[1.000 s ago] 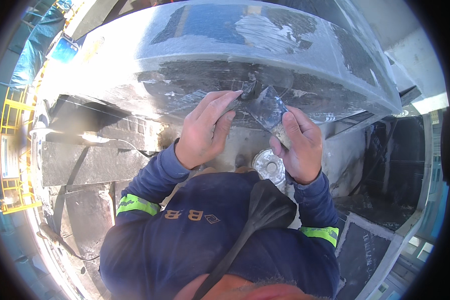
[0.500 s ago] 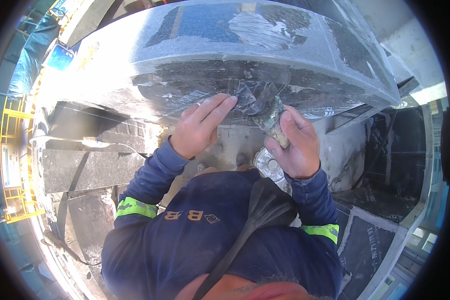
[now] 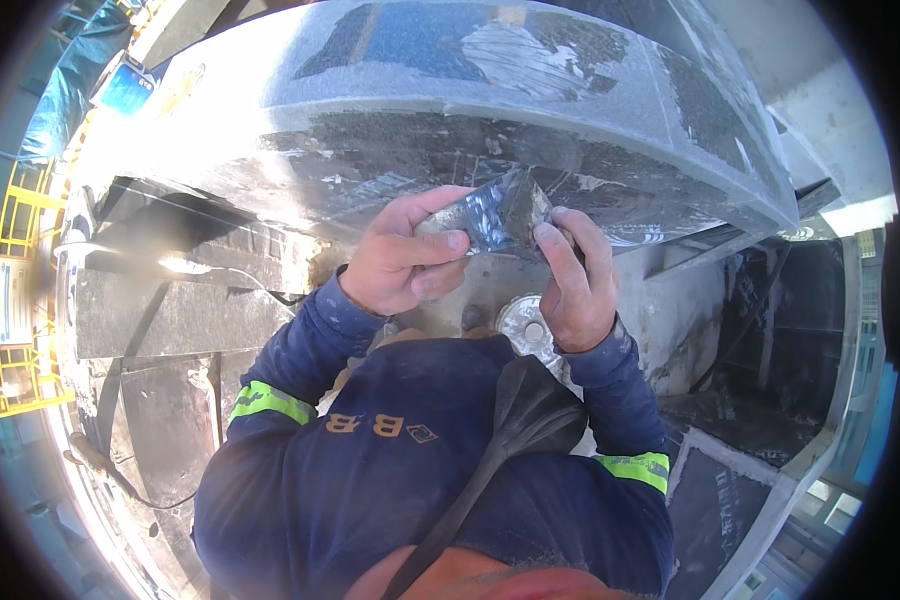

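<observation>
My left hand [image 3: 405,248] is closed, with the thumb on top, around a scraper [image 3: 487,217] with a flat, shiny metal blade that reflects blue. Against the blade's right side stands a dark, flat, pointed plate [image 3: 526,208], pinched at its edge by the fingers of my right hand [image 3: 578,275]. Whether the two pieces are separate tools, I cannot tell; the fingers hide their ends. Both hands are just in front of the dark, smeared underside of a curved wall panel [image 3: 370,165].
A round, pale-crusted bucket or lid [image 3: 530,328] sits below my right hand. Dark boards [image 3: 180,315] lie at the left, with a cable [image 3: 245,280] across them. Yellow railing [image 3: 20,290] stands at the far left. Dark panels [image 3: 790,330] line the right side.
The left hand has turned over, from fingers laid toward the panel to a closed grip on the scraper. My right hand has moved slightly left, bringing the metal pieces together, away from the panel.
</observation>
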Tool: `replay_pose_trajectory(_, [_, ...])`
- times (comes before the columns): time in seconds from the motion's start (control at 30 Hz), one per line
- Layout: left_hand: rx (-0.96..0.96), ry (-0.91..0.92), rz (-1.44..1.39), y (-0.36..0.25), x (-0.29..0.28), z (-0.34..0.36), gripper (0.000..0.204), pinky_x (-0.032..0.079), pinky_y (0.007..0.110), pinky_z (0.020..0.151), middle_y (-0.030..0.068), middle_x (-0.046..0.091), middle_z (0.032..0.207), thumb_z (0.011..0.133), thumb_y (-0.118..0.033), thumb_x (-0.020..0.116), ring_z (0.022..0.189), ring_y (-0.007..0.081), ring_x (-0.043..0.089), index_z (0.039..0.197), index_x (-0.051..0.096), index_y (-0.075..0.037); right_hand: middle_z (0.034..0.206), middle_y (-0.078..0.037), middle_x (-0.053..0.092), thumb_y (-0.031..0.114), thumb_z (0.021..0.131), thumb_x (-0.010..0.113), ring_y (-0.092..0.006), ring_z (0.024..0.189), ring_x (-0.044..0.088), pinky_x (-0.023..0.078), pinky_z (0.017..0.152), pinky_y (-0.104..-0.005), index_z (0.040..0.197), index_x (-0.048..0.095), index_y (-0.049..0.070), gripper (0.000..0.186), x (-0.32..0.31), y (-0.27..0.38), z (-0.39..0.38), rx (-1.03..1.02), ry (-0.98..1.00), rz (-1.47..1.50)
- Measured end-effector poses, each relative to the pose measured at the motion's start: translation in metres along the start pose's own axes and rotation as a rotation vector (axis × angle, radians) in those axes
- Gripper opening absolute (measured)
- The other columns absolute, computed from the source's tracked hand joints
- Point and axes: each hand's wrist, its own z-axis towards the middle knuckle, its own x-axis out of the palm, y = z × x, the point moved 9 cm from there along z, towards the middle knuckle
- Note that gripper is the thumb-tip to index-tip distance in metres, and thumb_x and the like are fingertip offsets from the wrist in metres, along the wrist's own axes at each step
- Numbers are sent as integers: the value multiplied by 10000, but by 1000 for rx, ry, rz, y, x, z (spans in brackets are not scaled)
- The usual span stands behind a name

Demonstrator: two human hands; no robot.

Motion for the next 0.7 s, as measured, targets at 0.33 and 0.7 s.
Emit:
replay_pose_trajectory(0.33, [86,-254,103,8,-12,-22,424,334,257,475,41,579,729,944,-13,546,480,89,433,1361,477,10,1224,-131,577,106,988,509,-247,1093,577,444,912,-302,1282,498,6,310,11,-108,-79,859,-7,662])
replay_pose_trajectory(0.7, [102,-517,782,-60,-70,-36,387,348,242,462,2,530,604,964,-115,575,484,77,463,1300,533,72,1280,-240,530,132,854,679,-359,1107,554,444,945,-413,1228,565,7,411,34,-14,-5,310,104,253])
